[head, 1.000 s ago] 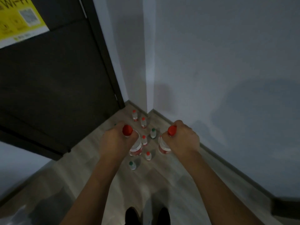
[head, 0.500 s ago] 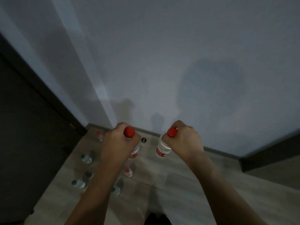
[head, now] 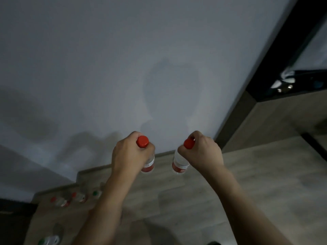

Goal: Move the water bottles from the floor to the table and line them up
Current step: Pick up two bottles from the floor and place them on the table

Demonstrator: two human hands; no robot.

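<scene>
The left hand [head: 131, 156] is gripping a red-capped bottle [head: 148, 164] by its neck, and the right hand [head: 200, 152] is gripping another [head: 179, 162] likewise, both hanging upright above the floor [head: 194, 200]. Left of the left hand, several bottles [head: 77, 198] are waiting on the floor, blurred. No tabletop is showing, so lining up seems hardly begun, and the count left is unclear.

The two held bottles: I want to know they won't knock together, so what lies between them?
Nothing. In the head view the left-hand bottle and right-hand bottle hang apart; only bare wood floor and wall base show between.
</scene>
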